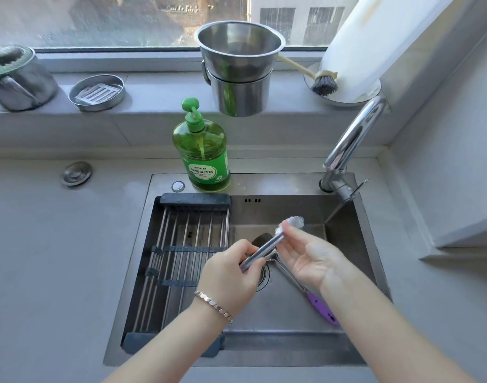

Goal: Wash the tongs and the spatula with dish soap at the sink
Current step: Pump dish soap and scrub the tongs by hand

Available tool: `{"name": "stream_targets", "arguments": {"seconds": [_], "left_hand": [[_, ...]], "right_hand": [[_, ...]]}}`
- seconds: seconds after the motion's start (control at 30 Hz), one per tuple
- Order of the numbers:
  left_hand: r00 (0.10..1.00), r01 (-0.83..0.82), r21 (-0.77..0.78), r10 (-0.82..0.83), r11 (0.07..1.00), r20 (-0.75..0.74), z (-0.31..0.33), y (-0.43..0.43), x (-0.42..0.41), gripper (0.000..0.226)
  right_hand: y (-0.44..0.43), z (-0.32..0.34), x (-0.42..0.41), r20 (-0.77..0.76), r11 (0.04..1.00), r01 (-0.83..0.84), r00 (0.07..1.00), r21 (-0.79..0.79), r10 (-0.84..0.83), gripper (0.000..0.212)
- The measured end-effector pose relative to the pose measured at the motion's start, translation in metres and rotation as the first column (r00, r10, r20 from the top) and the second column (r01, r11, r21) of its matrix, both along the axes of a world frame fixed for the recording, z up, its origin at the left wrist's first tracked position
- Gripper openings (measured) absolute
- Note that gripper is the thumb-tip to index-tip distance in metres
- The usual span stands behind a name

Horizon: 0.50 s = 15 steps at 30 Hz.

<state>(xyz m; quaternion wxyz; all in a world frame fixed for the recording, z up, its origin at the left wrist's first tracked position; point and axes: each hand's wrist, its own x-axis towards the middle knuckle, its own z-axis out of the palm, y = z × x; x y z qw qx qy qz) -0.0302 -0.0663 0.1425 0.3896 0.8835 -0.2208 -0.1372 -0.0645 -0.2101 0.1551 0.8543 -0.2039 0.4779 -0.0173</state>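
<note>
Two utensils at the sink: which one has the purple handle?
The metal spatula lying on the floor of the steel sink. The steel tongs with clear tips, gripped by the left hand, show no purple.

Stacked steel pots [241,78], probably a scrubbing brush [324,84], on sill [159,98].

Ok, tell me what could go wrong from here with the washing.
1. The tongs are held over the sink only at their ends, the left hand gripping the handle and the right hand pinching near the tip. Soapy metal could slip and drop onto the spatula lying below.
2. The dish soap bottle stands at the sink's back rim, so a reach for the pump might tip it into the basin.
</note>
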Motion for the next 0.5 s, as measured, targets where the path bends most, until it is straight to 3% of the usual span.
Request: {"name": "stream_targets", "arguments": {"seconds": [0.13,0.33,0.43,0.5], "left_hand": [[1.0,0.007,-0.042,-0.007,0.999,0.005,-0.001,-0.001,-0.003,0.03],[1.0,-0.007,-0.046,0.005,0.999,-0.029,-0.002,-0.002,0.0,0.009],[0.998,0.002,-0.059,-0.005,0.998,-0.056,0.001,-0.002,0.0,0.013],[0.997,-0.005,-0.062,0.0,0.998,-0.077,0.002,-0.004,0.002,0.021]], "right_hand": [[-0.011,0.003,-0.005,0.028,0.997,0.082,0.996,0.008,-0.082,0.013],[0.002,-0.001,-0.008,0.101,0.998,0.001,0.995,-0.061,0.005,0.01],[-0.01,0.003,-0.004,0.119,0.993,0.108,0.988,-0.045,-0.102,0.014],[-0.002,0.001,-0.005,0.132,0.995,0.084,0.988,-0.045,-0.078,0.01]]}}
